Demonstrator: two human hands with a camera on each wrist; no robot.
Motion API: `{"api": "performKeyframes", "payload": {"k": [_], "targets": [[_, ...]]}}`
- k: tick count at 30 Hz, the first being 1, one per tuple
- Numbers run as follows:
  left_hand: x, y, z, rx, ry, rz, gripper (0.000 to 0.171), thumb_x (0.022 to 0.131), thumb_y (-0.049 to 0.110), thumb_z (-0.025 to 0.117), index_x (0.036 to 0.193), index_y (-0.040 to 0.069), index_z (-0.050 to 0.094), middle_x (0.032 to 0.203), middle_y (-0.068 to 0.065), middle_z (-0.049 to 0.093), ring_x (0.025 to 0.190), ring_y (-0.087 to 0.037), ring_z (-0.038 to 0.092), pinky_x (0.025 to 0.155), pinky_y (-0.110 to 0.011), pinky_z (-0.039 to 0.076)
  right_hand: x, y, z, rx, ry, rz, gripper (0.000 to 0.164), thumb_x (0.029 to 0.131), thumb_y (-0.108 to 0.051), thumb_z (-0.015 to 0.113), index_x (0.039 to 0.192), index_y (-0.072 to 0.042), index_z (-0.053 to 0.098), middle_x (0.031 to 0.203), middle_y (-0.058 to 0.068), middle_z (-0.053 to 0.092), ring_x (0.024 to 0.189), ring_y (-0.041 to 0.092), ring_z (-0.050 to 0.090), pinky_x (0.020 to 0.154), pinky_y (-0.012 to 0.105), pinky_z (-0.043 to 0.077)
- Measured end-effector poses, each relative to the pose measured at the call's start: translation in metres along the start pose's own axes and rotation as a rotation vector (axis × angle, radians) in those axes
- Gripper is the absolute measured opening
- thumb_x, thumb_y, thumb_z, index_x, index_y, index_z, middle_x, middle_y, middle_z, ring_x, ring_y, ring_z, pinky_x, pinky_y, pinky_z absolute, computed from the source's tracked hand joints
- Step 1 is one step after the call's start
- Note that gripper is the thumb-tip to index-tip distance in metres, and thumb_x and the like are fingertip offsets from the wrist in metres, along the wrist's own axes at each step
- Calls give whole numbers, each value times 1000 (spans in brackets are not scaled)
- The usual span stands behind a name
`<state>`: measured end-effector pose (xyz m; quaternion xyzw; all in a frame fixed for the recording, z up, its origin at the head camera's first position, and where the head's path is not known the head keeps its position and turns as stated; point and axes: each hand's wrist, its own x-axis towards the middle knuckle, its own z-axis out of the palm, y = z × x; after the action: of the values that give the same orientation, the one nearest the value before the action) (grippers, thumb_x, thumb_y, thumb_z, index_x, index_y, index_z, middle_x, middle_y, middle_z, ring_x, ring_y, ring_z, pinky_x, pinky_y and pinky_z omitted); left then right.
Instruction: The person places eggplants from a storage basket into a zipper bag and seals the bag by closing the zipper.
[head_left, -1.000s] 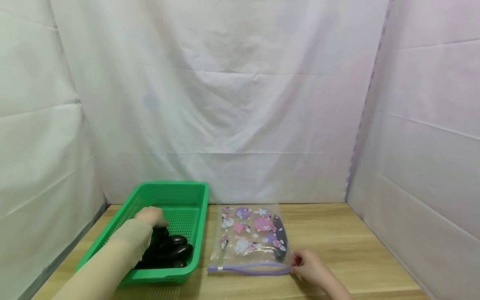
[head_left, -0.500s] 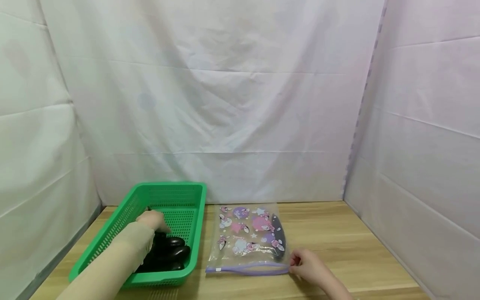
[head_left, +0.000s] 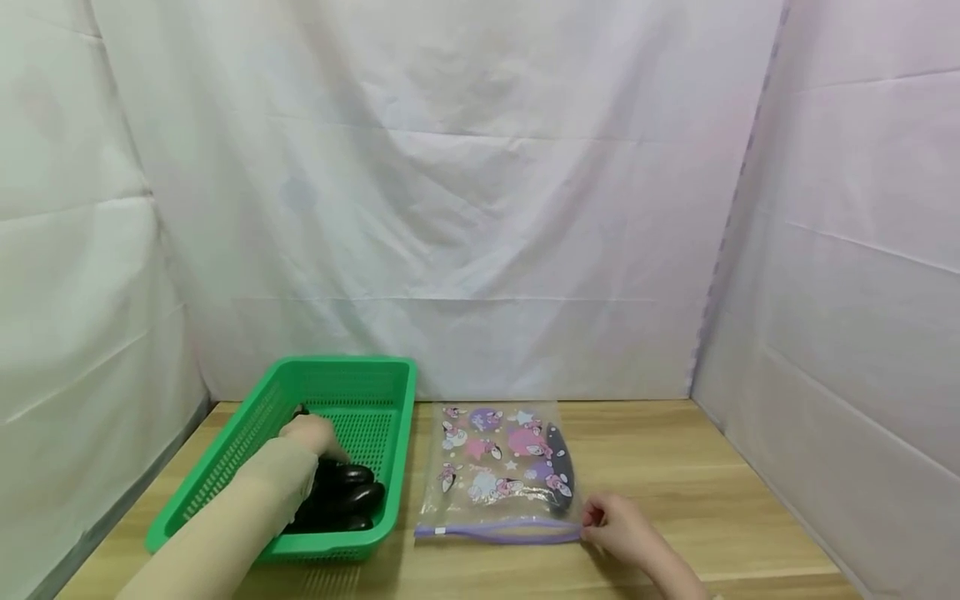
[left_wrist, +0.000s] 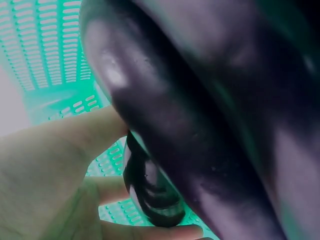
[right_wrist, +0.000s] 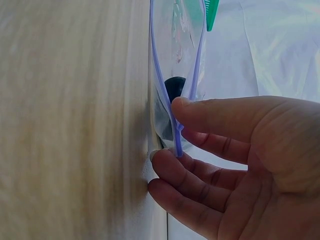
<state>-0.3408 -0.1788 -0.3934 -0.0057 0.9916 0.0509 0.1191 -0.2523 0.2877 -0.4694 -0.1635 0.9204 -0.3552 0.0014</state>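
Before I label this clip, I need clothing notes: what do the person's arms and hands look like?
The left hand is ungloved, with a plain, slightly wrinkled, pale cream sleeve reaching the wrist. The right hand is ungloved too, with no ring visible, and its forearm is uncovered nearly to the head view's bottom edge.

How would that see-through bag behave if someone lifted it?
The bag would probably flop, since its film looks thin. It could sag to one side, where the dark eggplant lies. That eggplant might slide, looking smooth and rounded.
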Motion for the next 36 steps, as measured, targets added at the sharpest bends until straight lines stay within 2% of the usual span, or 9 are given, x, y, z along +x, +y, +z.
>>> {"api": "performKeyframes", "payload": {"k": [9,13,16,20,24,27,32,36], "targets": [[0,3,-5,9,21,5,52,85,38,72,110,-8,65,111,-33,57,88,-37,59,68,-44,53,-1,-1,-3,-21,20,-3,16,73,-2,75,74,-9,60,68,-3,54,58,10,49,52,25,43],[1,2,-3,17,26,-3,59,81,43,75,111,-8,65,114,-34,55,90,-39,59,69,-45,53,-1,-1,-3,-19,19,-10,16,73,-2,75,74,-9,60,67,-3,54,57,9,48,51,25,43],[7,-2,3,21,21,-6,67,77,48,77,112,-7,65,119,-36,52,95,-42,58,71,-46,52,0,0,-2,-19,15,-8,17,73,-2,75,73,-9,60,67,-3,54,57,9,48,51,25,43],[9,-4,5,15,9,-16,67,77,46,79,112,-9,64,120,-38,51,99,-45,56,74,-47,52,1,2,-2,-18,8,-2,17,73,-3,76,73,-9,60,67,-3,54,57,10,48,51,25,42],[4,0,1,12,13,-14,58,80,38,77,110,-10,65,116,-38,52,95,-43,56,72,-47,52,1,2,-2,-17,9,-3,17,73,-4,76,73,-9,60,67,-3,54,57,9,48,51,25,42],[4,1,1,11,15,-18,50,83,32,75,110,-9,65,114,-35,54,88,-37,57,67,-43,51,1,2,-2,-14,9,-7,16,74,-4,75,74,-9,60,67,-3,54,56,9,48,50,25,42],[7,1,3,17,-3,-42,26,87,20,67,98,-4,68,95,-23,57,67,-23,50,55,-33,40,0,1,-3,-5,4,-8,16,74,-3,75,74,-8,60,67,-2,54,55,9,49,50,25,42],[2,2,1,17,-3,-36,17,87,15,66,90,-2,67,88,-20,56,66,-22,49,54,-31,38,0,2,-3,-13,5,-7,16,74,-4,76,74,-9,60,68,-3,54,56,9,48,51,25,42]]}}
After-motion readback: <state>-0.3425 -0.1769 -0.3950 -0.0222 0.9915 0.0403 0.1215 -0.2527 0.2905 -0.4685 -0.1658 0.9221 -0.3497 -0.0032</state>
